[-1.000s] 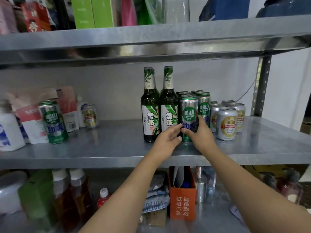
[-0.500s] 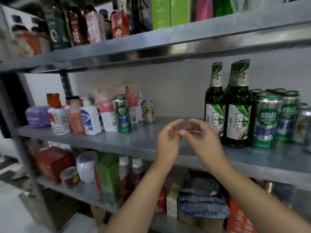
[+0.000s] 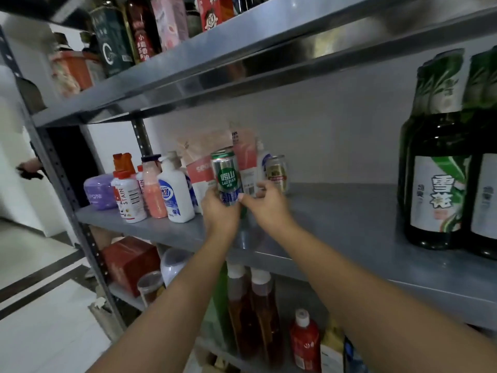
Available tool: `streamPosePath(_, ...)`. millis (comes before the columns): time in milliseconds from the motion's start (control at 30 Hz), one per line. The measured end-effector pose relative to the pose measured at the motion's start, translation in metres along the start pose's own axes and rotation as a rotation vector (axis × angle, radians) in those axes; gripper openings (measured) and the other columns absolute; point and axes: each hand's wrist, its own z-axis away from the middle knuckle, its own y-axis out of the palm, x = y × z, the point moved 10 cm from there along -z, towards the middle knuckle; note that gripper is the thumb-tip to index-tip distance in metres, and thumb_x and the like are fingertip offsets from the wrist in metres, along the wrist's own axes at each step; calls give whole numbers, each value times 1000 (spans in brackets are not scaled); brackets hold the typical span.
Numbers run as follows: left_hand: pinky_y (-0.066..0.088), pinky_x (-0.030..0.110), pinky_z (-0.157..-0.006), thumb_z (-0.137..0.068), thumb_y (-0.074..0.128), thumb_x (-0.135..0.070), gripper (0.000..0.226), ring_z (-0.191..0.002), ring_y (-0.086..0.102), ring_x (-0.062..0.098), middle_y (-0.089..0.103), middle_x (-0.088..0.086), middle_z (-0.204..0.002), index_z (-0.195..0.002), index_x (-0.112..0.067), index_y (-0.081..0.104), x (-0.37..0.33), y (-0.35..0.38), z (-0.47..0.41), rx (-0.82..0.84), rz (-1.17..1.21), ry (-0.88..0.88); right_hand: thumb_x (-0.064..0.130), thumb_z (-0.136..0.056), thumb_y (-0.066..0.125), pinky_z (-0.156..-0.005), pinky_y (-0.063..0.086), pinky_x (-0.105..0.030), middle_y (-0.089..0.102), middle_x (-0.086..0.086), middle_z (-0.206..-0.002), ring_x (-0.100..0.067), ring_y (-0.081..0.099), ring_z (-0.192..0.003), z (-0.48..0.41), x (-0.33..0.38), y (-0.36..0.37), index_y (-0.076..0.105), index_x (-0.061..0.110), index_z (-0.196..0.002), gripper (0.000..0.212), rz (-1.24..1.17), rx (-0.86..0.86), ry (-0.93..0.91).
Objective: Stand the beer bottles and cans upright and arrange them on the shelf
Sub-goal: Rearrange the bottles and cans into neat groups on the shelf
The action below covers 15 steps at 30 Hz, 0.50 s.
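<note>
Green can (image 3: 225,172): upright or nearly so, left of centre on the middle shelf (image 3: 349,219), directly in front of the pink-and-white pouches (image 3: 204,160). My hands hide its base, so I cannot tell whether it stands on the shelf or is raised off it.

Left grip (image 3: 219,211): fingers curled round the can's lower left side, holding it.

Right grip (image 3: 266,205): narrow, with the thumb tip against the can's lower right side and the fingers curled toward its back.

Small gold can (image 3: 276,172): upright at the back of the shelf, just behind my right grip and near the wall.

Beer bottles (image 3: 441,184): dark green glass with white labels, upright at the far right and close to the shelf's front edge. The outermost one is cut off by the frame.

Open room: a wide stretch of bare grey shelf between my right grip and the beer bottles, running from the front edge to the back wall.

Crowded side: white pump bottle (image 3: 174,195) just beside my left grip, then pink bottle (image 3: 153,196), stain-remover bottle (image 3: 129,199) and purple tub (image 3: 98,191), filling the shelf up to the left post (image 3: 67,200).

Overhead: upper shelf lip (image 3: 242,84), well above the top of the green can.
</note>
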Motion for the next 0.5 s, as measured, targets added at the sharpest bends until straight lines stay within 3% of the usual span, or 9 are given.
streamPosePath(67, 50, 39, -94, -79, 69, -19, 61, -111, 58, 23, 60, 8, -126, -134, -12, 43, 15, 5, -22, 22, -52, -52, 36, -84, 72, -94, 50, -38, 60, -4, -118, -23, 60, -110, -15, -4, 12, 49, 11, -131, 58, 41, 9, 0)
streamPosePath(133, 51, 49, -95, -71, 65, -23, 67, -111, 60, 26, 62, 8, -122, -133, -14, 43, 30, 11, -39, 45, -82, -80, 37, -84, 72, -95, 48, -37, 58, -7, -129, -25, 57, -118, -29, -2, 21, 48, 10, -134, 62, 106, 21, -14)
streamPosePath(300, 54, 46, -87, -73, 64, -21, 56, -99, 64, 19, 66, -1, -110, -126, -21, 47, 32, 18, -50, 105, -81, -75, 36, -80, 76, -81, 49, -31, 59, -7, -127, -25, 60, -111, -63, 6, 37, 43, 10, -135, 69, 157, 57, -29)
streamPosePath(433, 46, 31, -79, -82, 62, -16, 46, -94, 59, 17, 63, -4, -106, -126, -18, 48, 28, 18, -48, 136, -140, -41, 33, -75, 79, -86, 51, -35, 62, -7, -121, -25, 60, -109, -71, 2, 58, 45, 11, -124, 63, 151, 114, 11)
streamPosePath(500, 46, 31, -76, -85, 57, -14, 37, -91, 59, 18, 65, -2, -104, -122, -18, 51, 25, 13, -47, 106, -173, -34, 32, -73, 80, -89, 52, -39, 64, -7, -119, -25, 61, -109, -69, 2, 60, 47, 12, -121, 62, 168, 93, 0)
